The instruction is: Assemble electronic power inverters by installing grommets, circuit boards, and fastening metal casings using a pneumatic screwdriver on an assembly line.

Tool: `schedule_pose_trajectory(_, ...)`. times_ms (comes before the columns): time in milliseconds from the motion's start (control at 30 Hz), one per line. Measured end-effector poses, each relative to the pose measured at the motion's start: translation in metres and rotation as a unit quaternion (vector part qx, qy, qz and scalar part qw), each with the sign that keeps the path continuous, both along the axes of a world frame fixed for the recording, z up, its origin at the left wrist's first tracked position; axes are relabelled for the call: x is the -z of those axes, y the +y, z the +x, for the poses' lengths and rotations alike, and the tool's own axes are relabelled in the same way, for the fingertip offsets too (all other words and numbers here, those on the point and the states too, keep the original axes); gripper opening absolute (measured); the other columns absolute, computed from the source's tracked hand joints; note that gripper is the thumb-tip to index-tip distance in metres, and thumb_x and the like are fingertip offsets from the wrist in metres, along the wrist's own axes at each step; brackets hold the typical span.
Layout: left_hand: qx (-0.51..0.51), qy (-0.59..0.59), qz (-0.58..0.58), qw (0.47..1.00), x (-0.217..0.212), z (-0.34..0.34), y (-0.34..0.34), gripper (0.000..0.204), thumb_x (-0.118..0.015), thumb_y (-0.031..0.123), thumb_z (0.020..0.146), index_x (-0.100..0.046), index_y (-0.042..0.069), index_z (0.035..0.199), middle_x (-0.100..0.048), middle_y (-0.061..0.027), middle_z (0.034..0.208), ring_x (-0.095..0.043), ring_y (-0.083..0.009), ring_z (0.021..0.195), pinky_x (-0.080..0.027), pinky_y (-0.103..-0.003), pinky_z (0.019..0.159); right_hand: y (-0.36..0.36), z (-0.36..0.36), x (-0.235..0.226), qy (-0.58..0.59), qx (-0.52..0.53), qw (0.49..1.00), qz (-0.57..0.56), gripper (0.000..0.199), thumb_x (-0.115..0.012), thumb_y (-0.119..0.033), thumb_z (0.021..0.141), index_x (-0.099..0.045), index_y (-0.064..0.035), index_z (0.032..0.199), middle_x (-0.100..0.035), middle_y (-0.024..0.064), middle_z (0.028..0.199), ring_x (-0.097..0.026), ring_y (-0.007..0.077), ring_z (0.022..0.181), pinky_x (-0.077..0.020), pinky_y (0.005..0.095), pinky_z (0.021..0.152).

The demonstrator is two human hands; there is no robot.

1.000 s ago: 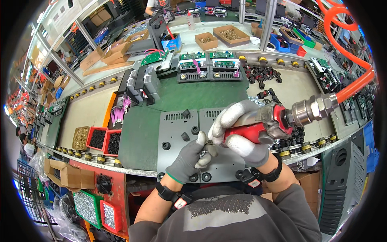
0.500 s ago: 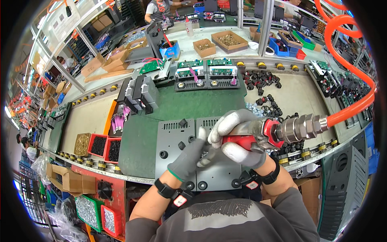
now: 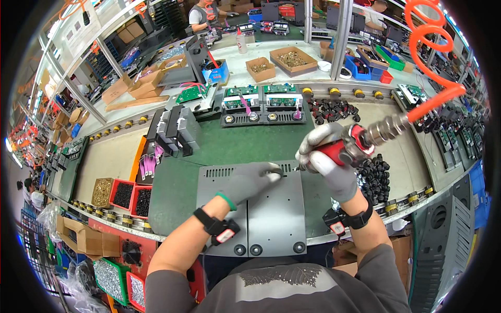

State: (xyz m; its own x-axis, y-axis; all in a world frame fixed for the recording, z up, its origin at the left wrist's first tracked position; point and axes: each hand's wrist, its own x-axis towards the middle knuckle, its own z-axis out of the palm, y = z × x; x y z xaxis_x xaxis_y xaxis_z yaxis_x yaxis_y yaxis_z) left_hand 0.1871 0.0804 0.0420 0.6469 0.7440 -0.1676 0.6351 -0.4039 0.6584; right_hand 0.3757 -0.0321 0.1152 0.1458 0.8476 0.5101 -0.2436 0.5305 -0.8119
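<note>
Two grey metal panels (image 3: 276,214) with slots and small holes lie side by side before me. My left hand (image 3: 249,181), in a grey glove, reaches over their far part. Its fingertips close on a small black rubber foot (image 3: 278,171) near the slots of the right panel. My right hand (image 3: 334,169), gloved too, grips a red air screwdriver (image 3: 335,152) just off the right panel's far corner. An orange coiled hose (image 3: 436,103) runs from the tool's metal coupling. Black round feet (image 3: 255,250) sit along the panels' near edge.
Loose black parts (image 3: 374,180) are heaped right of the green work surface (image 3: 229,141). Circuit board assemblies (image 3: 263,104) stand beyond the panels, heatsinks (image 3: 180,129) at far left. Red bins (image 3: 123,194) of black screws lie left. Another person (image 3: 201,15) works across the bench.
My right hand has drawn the air screwdriver right, away from the panels' middle. My left hand has moved to the far slots. Loose black feet no longer show on the panels' left and middle.
</note>
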Motion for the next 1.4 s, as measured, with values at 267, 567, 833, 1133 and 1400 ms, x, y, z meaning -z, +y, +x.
schedule_pose_trajectory(267, 0.033, -0.041, -0.015, 0.998, 0.013, 0.044, -0.015, 0.037, -0.069, 0.033, 0.086, -0.066, 0.010, 0.115, -0.068, -0.0068, 0.087, -0.062, -0.0158, 0.074, -0.050, -0.031, 0.070, 0.014, 0.009, 0.020, 0.049, 0.037, 0.996, -0.070, 0.029, -0.064, 0.009, 0.077, -0.056, -0.0043, 0.101, -0.062, 0.0063, 0.092, -0.062, 0.0147, 0.086, -0.0529, 0.0292, 0.073)
schedule_pose_trajectory(567, 0.045, -0.103, 0.017, 0.994, 0.031, 0.052, -0.017, 0.037, -0.068, 0.019, 0.084, -0.063, 0.006, 0.118, -0.069, -0.0123, 0.092, -0.064, -0.0224, 0.079, -0.050, -0.035, 0.073, 0.028, 0.007, 0.028, 0.030, 0.070, 0.990, -0.122, 0.022, -0.067, 0.007, 0.076, -0.062, -0.0040, 0.094, -0.064, 0.0028, 0.088, -0.061, 0.0103, 0.082, -0.0515, 0.0267, 0.074)
schedule_pose_trajectory(833, 0.036, -0.075, 0.003, 0.997, 0.032, 0.050, -0.016, 0.036, -0.066, 0.023, 0.086, -0.062, 0.005, 0.117, -0.069, -0.0146, 0.097, -0.065, -0.0269, 0.084, -0.050, -0.036, 0.075, 0.054, 0.006, 0.047, -0.036, 0.051, 0.989, -0.135, 0.018, -0.070, -0.004, 0.078, -0.063, -0.0028, 0.094, -0.064, 0.0002, 0.084, -0.060, 0.0079, 0.076, -0.0490, 0.0250, 0.069)
schedule_pose_trajectory(1133, 0.035, -0.065, -0.036, 0.997, 0.025, 0.048, -0.011, 0.035, -0.064, 0.025, 0.088, -0.061, 0.002, 0.114, -0.068, -0.0133, 0.094, -0.064, -0.0242, 0.082, -0.050, -0.035, 0.074, 0.066, 0.008, 0.049, -0.062, 0.016, 0.980, -0.187, 0.018, -0.072, -0.006, 0.076, -0.063, -0.0034, 0.092, -0.062, 0.0002, 0.081, -0.059, 0.0084, 0.072, -0.0491, 0.0256, 0.065)
schedule_pose_trajectory(1400, -0.121, -0.368, -0.534, 0.752, -0.008, -0.006, -0.010, 0.029, -0.049, 0.004, 0.094, -0.047, -0.002, 0.122, -0.058, -0.0112, 0.104, -0.052, -0.0093, 0.072, -0.043, -0.019, 0.057, 0.040, -0.002, 0.001, 0.017, 0.004, 0.997, -0.069, 0.019, -0.066, 0.004, 0.077, -0.061, -0.0033, 0.094, -0.063, 0.0029, 0.087, -0.060, 0.0100, 0.082, -0.0510, 0.0267, 0.071)
